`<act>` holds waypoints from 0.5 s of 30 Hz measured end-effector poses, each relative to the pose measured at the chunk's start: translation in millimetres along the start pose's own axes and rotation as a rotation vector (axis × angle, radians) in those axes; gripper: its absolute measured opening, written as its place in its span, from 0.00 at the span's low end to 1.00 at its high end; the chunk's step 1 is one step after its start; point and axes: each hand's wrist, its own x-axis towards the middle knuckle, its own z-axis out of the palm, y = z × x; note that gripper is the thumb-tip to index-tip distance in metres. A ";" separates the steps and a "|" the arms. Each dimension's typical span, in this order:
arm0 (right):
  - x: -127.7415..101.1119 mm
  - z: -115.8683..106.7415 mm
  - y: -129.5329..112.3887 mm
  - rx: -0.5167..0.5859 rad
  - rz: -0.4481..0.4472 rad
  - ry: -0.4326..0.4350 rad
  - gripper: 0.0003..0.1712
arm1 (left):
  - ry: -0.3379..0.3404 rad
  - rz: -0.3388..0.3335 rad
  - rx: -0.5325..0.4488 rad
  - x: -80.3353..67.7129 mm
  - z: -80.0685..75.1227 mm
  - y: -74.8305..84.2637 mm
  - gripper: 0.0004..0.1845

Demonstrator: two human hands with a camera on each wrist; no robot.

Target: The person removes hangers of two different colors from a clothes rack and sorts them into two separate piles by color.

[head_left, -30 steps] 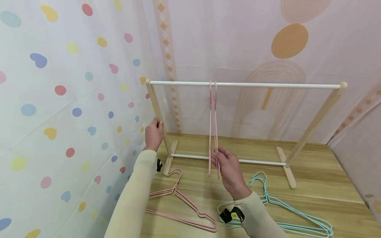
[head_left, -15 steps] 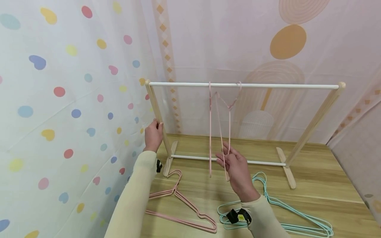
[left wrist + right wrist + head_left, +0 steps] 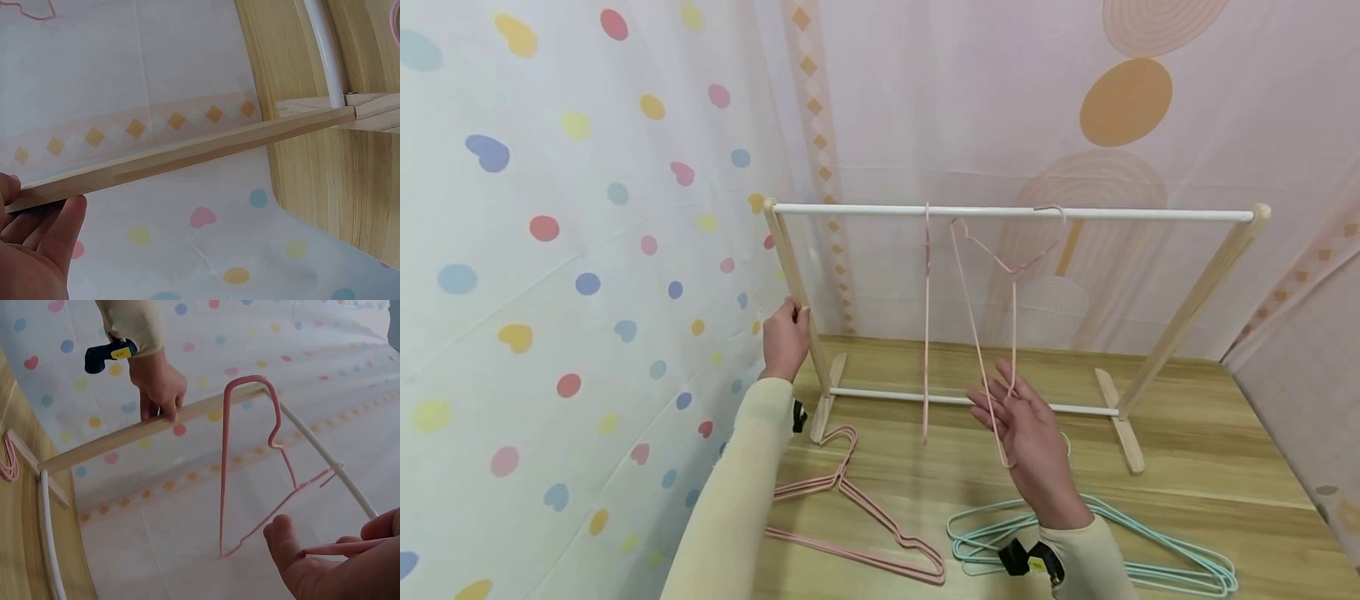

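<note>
The left hand (image 3: 786, 340) is gripping the wooden side post (image 3: 795, 287) of the rack (image 3: 1015, 213), fingers curled round it. The right hand (image 3: 1033, 437) is pinching the lower bar of a pink hanger (image 3: 992, 333) (its hook is sitting on the white top rail, at about one o'clock from the hand). A second pink hanger (image 3: 926, 325) is hanging just beside it at nine o'clock. More pink hangers (image 3: 850, 521) and mint hangers (image 3: 1120, 558) are lying on the table (image 3: 1210, 467).

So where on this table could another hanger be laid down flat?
Bare wood lies right of the rack's right foot, and behind the lower rail toward the curtain. The front is crowded: pink hangers front-left, mint hangers front-right, only a narrow strip between.
</note>
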 end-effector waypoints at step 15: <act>-39.7 -48.4 7.3 0.008 -0.112 -0.101 0.30 | -0.011 0.006 0.008 -1.0 -0.8 0.3 0.13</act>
